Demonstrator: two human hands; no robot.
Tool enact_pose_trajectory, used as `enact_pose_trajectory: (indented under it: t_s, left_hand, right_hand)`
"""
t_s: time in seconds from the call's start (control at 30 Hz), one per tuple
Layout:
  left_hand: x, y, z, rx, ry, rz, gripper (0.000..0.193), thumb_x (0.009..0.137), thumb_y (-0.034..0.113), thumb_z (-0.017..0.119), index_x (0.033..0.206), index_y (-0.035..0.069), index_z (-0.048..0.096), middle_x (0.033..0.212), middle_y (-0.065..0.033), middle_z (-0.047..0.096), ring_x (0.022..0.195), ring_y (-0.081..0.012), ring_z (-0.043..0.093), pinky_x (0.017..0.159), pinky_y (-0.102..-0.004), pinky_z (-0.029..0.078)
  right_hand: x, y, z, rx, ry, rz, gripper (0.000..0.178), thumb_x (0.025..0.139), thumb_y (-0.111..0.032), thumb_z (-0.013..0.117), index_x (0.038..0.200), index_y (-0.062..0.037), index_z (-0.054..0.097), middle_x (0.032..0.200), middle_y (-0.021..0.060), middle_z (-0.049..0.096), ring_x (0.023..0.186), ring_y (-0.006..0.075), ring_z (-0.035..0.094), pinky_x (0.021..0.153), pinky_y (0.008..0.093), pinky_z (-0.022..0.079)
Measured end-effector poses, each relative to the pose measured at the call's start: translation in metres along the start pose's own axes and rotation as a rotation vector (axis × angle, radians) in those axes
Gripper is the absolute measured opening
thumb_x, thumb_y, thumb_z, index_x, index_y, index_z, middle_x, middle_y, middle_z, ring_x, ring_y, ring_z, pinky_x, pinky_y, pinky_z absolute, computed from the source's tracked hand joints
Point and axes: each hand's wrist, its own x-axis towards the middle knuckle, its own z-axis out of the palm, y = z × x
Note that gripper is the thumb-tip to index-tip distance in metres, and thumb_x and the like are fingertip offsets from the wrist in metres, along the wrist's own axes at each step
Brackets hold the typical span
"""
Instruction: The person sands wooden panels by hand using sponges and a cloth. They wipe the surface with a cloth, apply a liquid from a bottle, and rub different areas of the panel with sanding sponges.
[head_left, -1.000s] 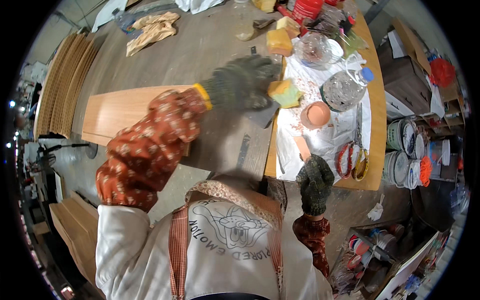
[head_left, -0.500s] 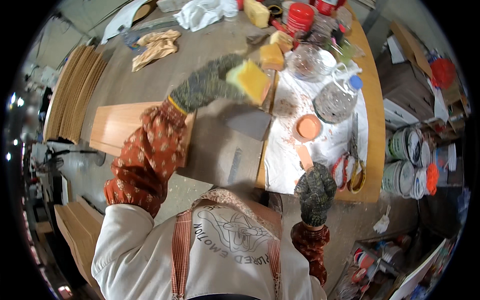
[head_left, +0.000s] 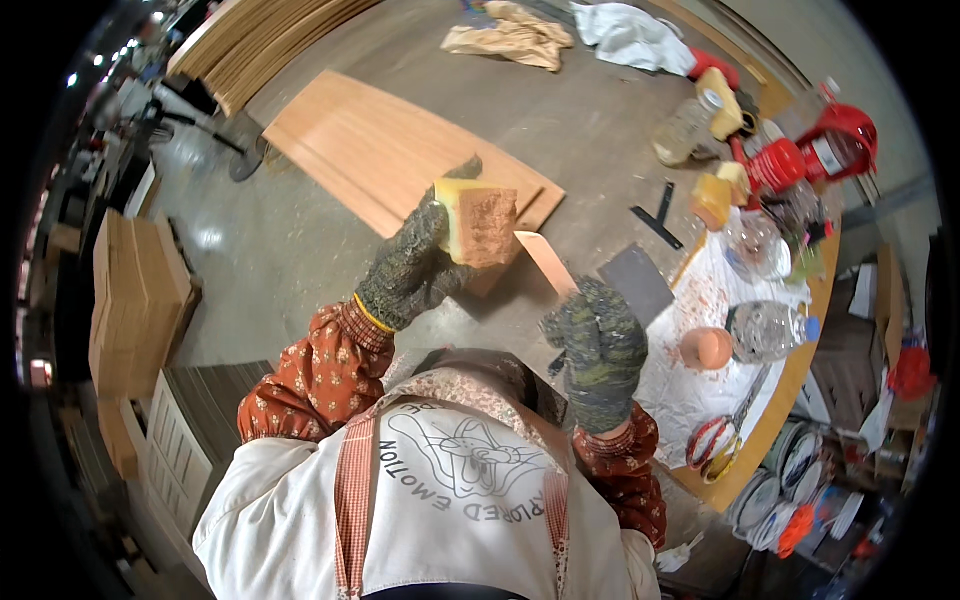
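**Sponge block and thin strip held up over the workshop floor**

Nearest the camera is the person's white apron with orange checked straps [head_left: 440, 500], and the patterned rust-red sleeves coming up from it. The right hand [head_left: 597, 345], in a dark speckled knit glove, is closed around the lower end of a thin pale-orange strip [head_left: 545, 260]; the strip rises from the fist, slanting up and to the left. The left hand [head_left: 412, 265], gloved the same way, grips a yellow sponge block [head_left: 478, 222] from its left side, fingers wrapped over the top edge. The face of the block turned toward the camera is stained reddish-brown. The upper tip of the strip is just beside the block's lower right corner; whether they touch cannot be told.

Below and to the right, a low wooden table with a white cloth [head_left: 690, 380] spattered with orange powder carries a small orange cup [head_left: 706, 347], a clear plastic bottle lying on its side [head_left: 765, 330], and red-handled scissors [head_left: 722, 440] near the table's edge. A dark grey flat sheet [head_left: 637, 283] lies on the floor beside the cloth.

Farther off, long light-wood boards [head_left: 385, 150] lie flat on the concrete floor behind the raised block. Beyond them sit crumpled tan paper [head_left: 510, 35], a white rag [head_left: 632, 35] and red containers [head_left: 790, 160].
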Motion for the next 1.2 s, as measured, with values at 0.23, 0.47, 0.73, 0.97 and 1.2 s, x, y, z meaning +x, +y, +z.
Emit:
enact_pose_trajectory:
  t_s: [0.23, 0.47, 0.73, 0.97, 1.2]
  left_hand:
    - [-0.04, 0.006, -0.027, -0.64, 0.168, -0.088, 0.075, 0.083, 0.029, 0.07, 0.143, 0.012, 0.029, 0.122, -0.0111, 0.051, 0.105, -0.0199, 0.058, 0.08, -0.0268, 0.056]
    - [-0.072, -0.015, -0.076, -0.718, 0.354, -0.185, 0.075, 0.078, 0.022, 0.074, 0.139, 0.006, 0.034, 0.12, -0.0115, 0.054, 0.098, -0.0209, 0.062, 0.08, -0.028, 0.057]
    - [-0.087, -0.038, -0.088, -0.591, 0.158, -0.269, 0.087, 0.069, 0.027, 0.082, 0.139, 0.002, 0.037, 0.131, -0.0106, 0.051, 0.121, -0.0215, 0.048, 0.103, -0.0341, 0.039]
    - [-0.085, -0.047, -0.097, -0.467, 0.094, -0.195, 0.092, 0.069, 0.028, 0.082, 0.141, 0.002, 0.032, 0.136, -0.0094, 0.045, 0.122, -0.0207, 0.046, 0.104, -0.0343, 0.039]
    - [-0.078, -0.065, -0.095, -0.474, 0.089, -0.313, 0.09, 0.069, 0.026, 0.082, 0.14, 0.002, 0.033, 0.133, -0.0095, 0.046, 0.121, -0.0215, 0.046, 0.102, -0.0343, 0.041]
  right_hand:
    - [0.02, -0.014, 0.059, -0.71, -0.337, -0.504, 0.05, 0.08, -0.01, 0.062, 0.127, 0.0007, 0.049, 0.061, 0.0072, 0.049, 0.051, 0.0239, 0.051, 0.042, 0.0392, 0.041]
    - [0.014, -0.026, 0.082, -0.546, -0.485, -0.428, 0.041, 0.076, -0.009, 0.063, 0.115, 0.0023, 0.058, 0.067, 0.0129, 0.059, 0.053, 0.0294, 0.056, 0.051, 0.041, 0.045]
    - [-0.013, 0.016, 0.097, -0.212, -0.374, -0.306, 0.03, 0.077, -0.002, 0.064, 0.107, 0.0002, 0.061, 0.099, 0.0159, 0.062, 0.085, 0.0316, 0.06, 0.071, 0.0412, 0.049]
    - [-0.013, 0.001, 0.073, -0.267, -0.564, 0.296, 0.027, 0.088, -0.013, 0.057, 0.112, -0.0002, 0.059, 0.101, 0.011, 0.063, 0.089, 0.0198, 0.061, 0.073, 0.0317, 0.05]
    - [-0.021, 0.017, 0.098, -0.176, -0.421, -0.097, 0.015, 0.079, -0.008, 0.062, 0.092, -0.0005, 0.063, 0.089, 0.0145, 0.063, 0.08, 0.0325, 0.061, 0.071, 0.0395, 0.051]
